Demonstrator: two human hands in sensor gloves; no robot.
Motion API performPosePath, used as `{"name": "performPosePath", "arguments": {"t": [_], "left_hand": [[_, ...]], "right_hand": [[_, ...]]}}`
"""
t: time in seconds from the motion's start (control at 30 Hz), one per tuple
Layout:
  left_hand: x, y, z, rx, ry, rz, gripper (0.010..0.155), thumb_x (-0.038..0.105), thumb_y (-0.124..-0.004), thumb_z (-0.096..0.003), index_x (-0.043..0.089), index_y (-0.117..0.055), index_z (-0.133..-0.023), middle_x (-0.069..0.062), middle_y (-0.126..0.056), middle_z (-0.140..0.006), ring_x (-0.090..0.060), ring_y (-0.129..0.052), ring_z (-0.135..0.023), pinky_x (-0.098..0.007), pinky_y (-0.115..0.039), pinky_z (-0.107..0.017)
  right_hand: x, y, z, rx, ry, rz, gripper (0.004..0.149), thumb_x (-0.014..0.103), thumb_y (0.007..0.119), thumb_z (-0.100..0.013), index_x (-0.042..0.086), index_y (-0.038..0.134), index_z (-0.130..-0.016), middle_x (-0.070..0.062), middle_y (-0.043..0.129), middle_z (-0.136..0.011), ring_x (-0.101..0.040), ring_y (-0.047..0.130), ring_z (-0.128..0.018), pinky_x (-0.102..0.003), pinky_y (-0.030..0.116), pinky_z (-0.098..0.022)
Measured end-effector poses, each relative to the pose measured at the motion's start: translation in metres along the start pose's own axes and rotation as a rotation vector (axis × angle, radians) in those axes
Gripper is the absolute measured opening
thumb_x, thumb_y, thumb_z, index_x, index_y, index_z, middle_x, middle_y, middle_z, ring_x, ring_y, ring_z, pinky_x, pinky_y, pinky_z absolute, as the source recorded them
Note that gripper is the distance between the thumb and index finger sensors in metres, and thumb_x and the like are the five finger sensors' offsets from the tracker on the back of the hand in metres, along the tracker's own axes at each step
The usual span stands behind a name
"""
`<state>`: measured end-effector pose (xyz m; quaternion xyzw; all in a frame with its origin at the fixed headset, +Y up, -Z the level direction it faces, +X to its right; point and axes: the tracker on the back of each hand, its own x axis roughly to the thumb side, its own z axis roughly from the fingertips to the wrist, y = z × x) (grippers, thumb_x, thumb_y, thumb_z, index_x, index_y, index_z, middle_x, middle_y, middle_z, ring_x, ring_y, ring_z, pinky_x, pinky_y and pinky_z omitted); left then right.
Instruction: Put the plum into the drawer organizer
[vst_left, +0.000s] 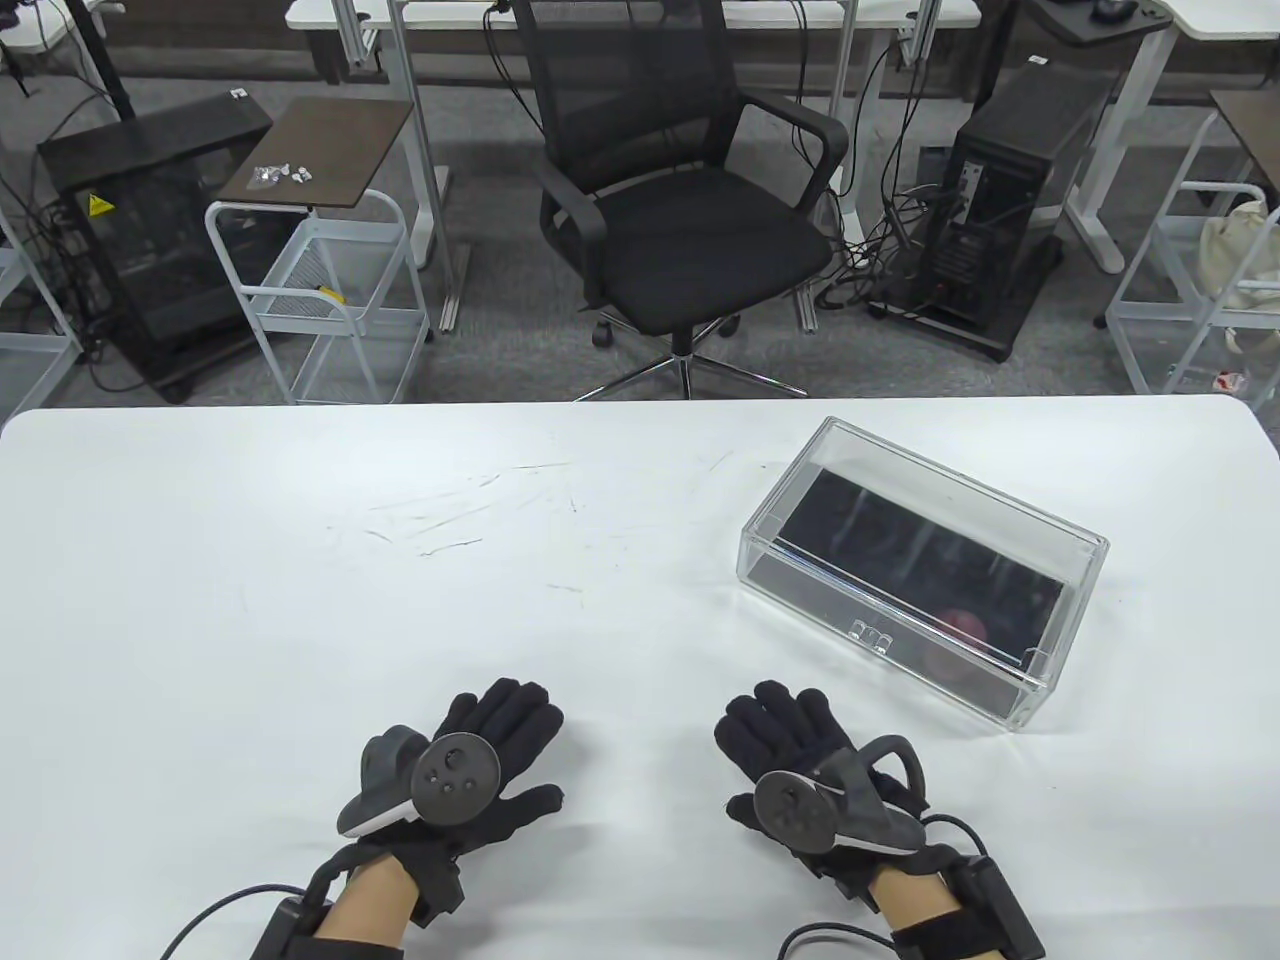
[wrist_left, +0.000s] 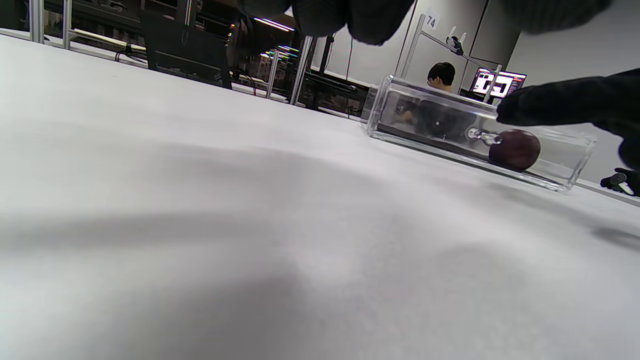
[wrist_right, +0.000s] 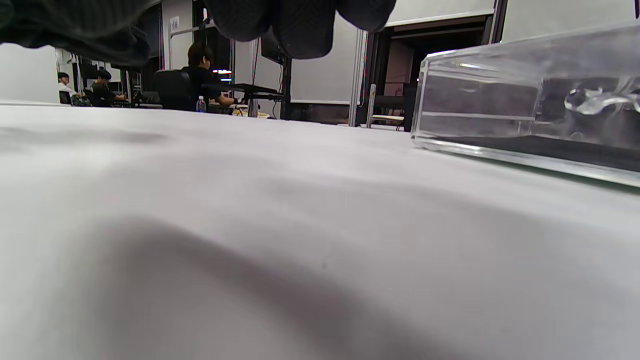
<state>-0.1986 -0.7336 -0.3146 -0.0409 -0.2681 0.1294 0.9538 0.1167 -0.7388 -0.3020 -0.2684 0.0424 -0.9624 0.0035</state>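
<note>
The clear plastic drawer organizer (vst_left: 922, 568) stands on the white table at the right, its drawer pushed in. The dark red plum (vst_left: 966, 627) lies inside it near the front right end; it also shows in the left wrist view (wrist_left: 515, 148) behind the clear wall of the organizer (wrist_left: 425, 117). My left hand (vst_left: 500, 735) rests flat on the table near the front edge, holding nothing. My right hand (vst_left: 785, 735) rests flat beside it, also holding nothing, a little in front of the organizer (wrist_right: 530, 110).
The white table (vst_left: 400, 560) carries faint scratch marks in its middle. A black office chair (vst_left: 680, 190) stands behind the far edge, with carts and computer cases on the floor beyond.
</note>
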Motion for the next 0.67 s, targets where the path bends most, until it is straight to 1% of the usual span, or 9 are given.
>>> {"name": "performPosePath", "arguments": {"t": [0.67], "left_hand": [[0.0005,-0.001,0.0,-0.01,0.004,-0.001,0.077,0.064,-0.068,-0.0443,0.025,-0.055,-0.11,-0.002,-0.049,-0.124,-0.032,-0.046,-0.115,-0.057,-0.037,-0.083]], "right_hand": [[-0.0041,0.0028,0.0005,0.018,0.026,-0.042,0.069,0.057,0.066,-0.037,0.03,0.052,-0.099,-0.001,0.061,-0.109,-0.033,0.052,-0.104,-0.052,0.049,-0.073]]}}
